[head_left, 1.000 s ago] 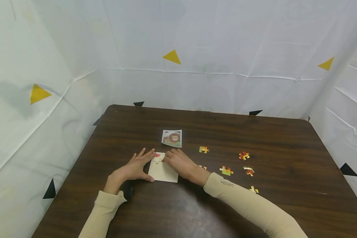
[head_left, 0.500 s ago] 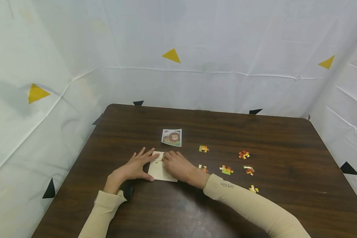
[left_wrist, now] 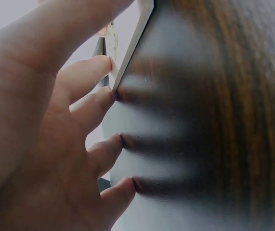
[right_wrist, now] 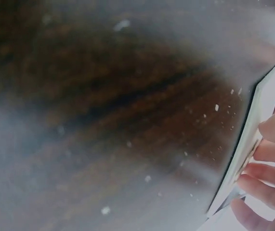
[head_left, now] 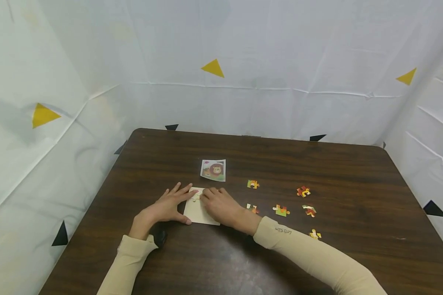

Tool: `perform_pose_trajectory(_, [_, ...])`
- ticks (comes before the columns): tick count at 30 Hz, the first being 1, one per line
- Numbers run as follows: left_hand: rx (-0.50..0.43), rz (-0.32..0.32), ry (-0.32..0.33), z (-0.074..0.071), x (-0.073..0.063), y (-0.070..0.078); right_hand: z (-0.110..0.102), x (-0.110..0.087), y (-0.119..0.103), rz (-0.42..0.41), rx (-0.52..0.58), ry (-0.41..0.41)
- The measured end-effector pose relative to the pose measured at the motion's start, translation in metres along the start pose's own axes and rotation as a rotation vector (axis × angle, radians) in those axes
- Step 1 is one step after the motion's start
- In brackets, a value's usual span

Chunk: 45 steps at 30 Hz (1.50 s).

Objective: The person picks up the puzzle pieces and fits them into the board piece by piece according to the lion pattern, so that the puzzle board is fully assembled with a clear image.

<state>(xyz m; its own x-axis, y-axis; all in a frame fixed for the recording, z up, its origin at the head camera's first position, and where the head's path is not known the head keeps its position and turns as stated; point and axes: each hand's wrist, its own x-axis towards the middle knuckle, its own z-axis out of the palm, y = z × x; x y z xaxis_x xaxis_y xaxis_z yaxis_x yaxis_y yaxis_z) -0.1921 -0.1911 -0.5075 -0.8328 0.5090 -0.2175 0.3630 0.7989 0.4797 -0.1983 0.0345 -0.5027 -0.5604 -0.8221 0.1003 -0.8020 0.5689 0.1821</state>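
Observation:
A cream square puzzle board (head_left: 199,215) lies on the table. At its far left corner sits a pale jigsaw piece (head_left: 195,196) with a pink patch. My left hand (head_left: 161,208) is spread along the board's left side, its index finger over the far corner and its thumb at the near corner. In the left wrist view, other fingertips (left_wrist: 109,144) rest on the tabletop. My right hand (head_left: 220,207) bends over the board's right half, fingers and thumb pinching a jigsaw piece beside the placed one. That piece is mostly hidden under the fingers.
Behind the board lies a small lion picture card (head_left: 213,170). Several loose jigsaw pieces are spread to the right, among them an orange-green piece (head_left: 253,184), a red-yellow piece (head_left: 303,191) and a green-orange piece (head_left: 281,210). White sheeting (head_left: 258,49) surrounds the dark wooden table (head_left: 354,196).
My right fingers shift slightly on the board at the same spot, keeping the piece beneath them. The left hand stays in place, its index finger still over the corner.

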Motion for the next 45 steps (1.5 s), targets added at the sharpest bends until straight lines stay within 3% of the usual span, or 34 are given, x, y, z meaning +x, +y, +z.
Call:
perform_pose_trajectory(8, [0.018, -0.004, -0.007, -0.002, 0.001, 0.002, -0.002, -0.002, -0.001, -0.023, -0.128, -0.064])
perform_pose_trajectory(25, [0.022, 0.013, -0.001, -0.001, 0.002, -0.002, -0.009, 0.002, -0.003, 0.008, -0.119, -0.082])
perform_pose_trajectory(35, [-0.048, 0.001, 0.012, 0.009, -0.002, -0.007, 0.000, -0.004, -0.006, 0.052, 0.028, -0.091])
perform_pose_trajectory(39, [-0.046, -0.006, 0.012, 0.008, -0.001, -0.008, -0.005, -0.002, 0.006, 0.056, 0.161, -0.081])
perform_pose_trajectory(45, [-0.041, -0.020, 0.006, 0.006, 0.001, -0.006, -0.018, -0.015, 0.034, 0.098, 0.337, 0.023])
